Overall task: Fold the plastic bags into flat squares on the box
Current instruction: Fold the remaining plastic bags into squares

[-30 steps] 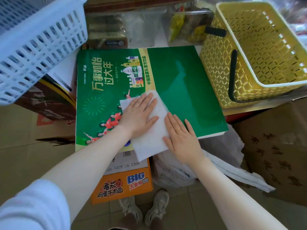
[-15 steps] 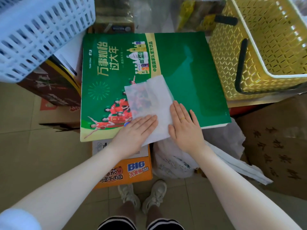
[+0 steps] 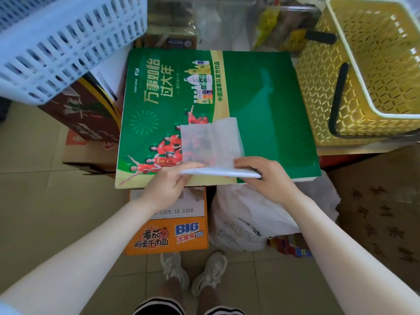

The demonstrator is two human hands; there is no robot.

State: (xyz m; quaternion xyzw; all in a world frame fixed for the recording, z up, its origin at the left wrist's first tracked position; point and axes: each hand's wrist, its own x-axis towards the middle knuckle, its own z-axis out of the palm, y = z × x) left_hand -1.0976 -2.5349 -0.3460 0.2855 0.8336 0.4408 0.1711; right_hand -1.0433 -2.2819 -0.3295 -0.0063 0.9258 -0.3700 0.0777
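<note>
A person stands over a green printed carton [image 3: 268, 114] whose flat top serves as the work surface. A thin, translucent white plastic bag [image 3: 211, 142] lies on the near part of the carton top, already narrowed to a rough rectangle, its near edge lifted just above the carton's near edge. The left hand [image 3: 168, 183] pinches the near left corner of the bag with curled fingers and thumb; the right hand [image 3: 263, 176] pinches the near right corner the same way. This looks like the start of a fold, the near edge about to be carried away from the body over the rest of the bag. The next move probably calls for laying that edge evenly on the far edge, then pressing the crease flat. Right of the carton sits a yellow basket [image 3: 322, 92]; below the carton's near edge, more white plastic bags [image 3: 250, 214] lie heaped.
</note>
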